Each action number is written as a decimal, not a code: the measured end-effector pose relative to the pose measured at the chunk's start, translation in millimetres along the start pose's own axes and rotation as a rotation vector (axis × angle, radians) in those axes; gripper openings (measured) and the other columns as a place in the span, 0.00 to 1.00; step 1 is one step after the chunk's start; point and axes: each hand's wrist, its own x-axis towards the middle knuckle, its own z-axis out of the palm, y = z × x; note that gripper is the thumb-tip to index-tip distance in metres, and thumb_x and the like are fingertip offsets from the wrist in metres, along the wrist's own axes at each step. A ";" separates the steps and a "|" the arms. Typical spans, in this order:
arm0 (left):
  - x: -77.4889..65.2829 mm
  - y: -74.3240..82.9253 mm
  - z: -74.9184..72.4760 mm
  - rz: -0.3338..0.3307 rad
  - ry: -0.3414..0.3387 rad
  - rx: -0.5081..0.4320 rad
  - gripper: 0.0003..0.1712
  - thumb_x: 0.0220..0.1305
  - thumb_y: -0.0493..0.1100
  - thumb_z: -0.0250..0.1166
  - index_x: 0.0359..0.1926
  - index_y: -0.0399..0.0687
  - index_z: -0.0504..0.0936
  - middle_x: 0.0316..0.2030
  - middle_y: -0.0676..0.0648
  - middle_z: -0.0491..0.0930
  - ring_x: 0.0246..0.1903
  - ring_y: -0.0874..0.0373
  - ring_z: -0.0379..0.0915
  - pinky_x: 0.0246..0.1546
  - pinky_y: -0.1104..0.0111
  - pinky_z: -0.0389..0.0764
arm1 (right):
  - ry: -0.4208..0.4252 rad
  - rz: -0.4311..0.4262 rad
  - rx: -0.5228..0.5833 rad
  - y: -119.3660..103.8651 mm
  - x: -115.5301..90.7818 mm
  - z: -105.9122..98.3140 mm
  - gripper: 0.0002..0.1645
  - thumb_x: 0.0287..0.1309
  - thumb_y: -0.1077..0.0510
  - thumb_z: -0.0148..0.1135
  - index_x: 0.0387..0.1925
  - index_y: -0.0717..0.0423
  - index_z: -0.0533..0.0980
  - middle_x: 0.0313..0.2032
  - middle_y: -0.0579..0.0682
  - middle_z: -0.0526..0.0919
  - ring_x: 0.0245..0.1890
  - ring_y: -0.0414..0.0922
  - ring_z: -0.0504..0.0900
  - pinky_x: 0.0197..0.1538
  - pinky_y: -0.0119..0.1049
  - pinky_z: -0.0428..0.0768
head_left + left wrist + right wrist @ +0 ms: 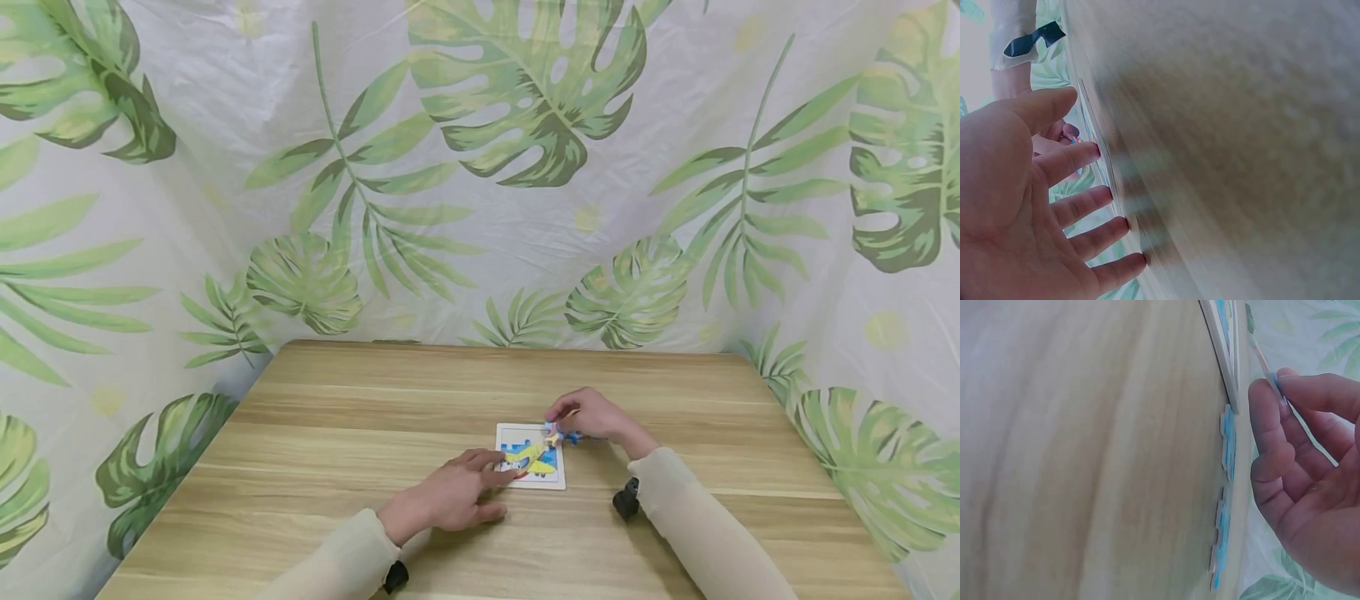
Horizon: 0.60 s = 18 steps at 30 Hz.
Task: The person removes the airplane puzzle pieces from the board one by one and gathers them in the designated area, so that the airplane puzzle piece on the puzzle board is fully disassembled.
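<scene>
A white-framed jigsaw puzzle (560,483) with a yellow airplane on blue lies flat on the wooden table. My left hand (461,492) reaches in from its left side, fingers spread and fairly straight, index fingertip over the picture's lower part. In the left wrist view the fingertips of this hand (1054,181) come right down to the board's edge. My right hand (592,417) is over the upper right corner of the puzzle. Between its thumb and fingers it pinches a jigsaw piece (1266,365), coloured pink, yellow and blue in the head view (553,433).
Blue loose jigsaw pieces (1228,442) lie on the table (360,433) to the right of the board, below the right hand. A leaf-patterned cloth (510,250) hangs behind the far table edge and along both sides. Each wrist carries a black camera mount (626,498).
</scene>
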 end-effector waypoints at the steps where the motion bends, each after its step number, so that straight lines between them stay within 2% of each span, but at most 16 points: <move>1: -0.2 0.0 0.0 0.000 -0.002 0.000 0.32 0.72 0.62 0.56 0.74 0.71 0.62 0.74 0.44 0.63 0.72 0.43 0.60 0.69 0.48 0.69 | 0.001 -0.003 0.002 0.7 -0.6 -1.0 0.11 0.57 0.64 0.65 0.40 0.49 0.87 0.39 0.44 0.89 0.44 0.41 0.81 0.49 0.39 0.79; 11: -2.7 0.0 0.9 0.009 0.004 -0.019 0.34 0.71 0.61 0.58 0.75 0.70 0.61 0.74 0.42 0.61 0.73 0.43 0.59 0.69 0.47 0.68 | 0.034 -0.002 0.008 8.9 -6.9 -12.8 0.09 0.60 0.61 0.66 0.40 0.46 0.86 0.40 0.43 0.89 0.44 0.40 0.82 0.50 0.40 0.80; 18: -3.0 -0.9 2.6 0.007 0.001 -0.019 0.35 0.71 0.61 0.58 0.75 0.71 0.60 0.75 0.42 0.59 0.73 0.43 0.58 0.69 0.47 0.68 | 0.052 0.015 0.040 10.8 -16.0 -24.9 0.09 0.62 0.62 0.64 0.42 0.50 0.85 0.42 0.47 0.88 0.45 0.43 0.83 0.50 0.40 0.80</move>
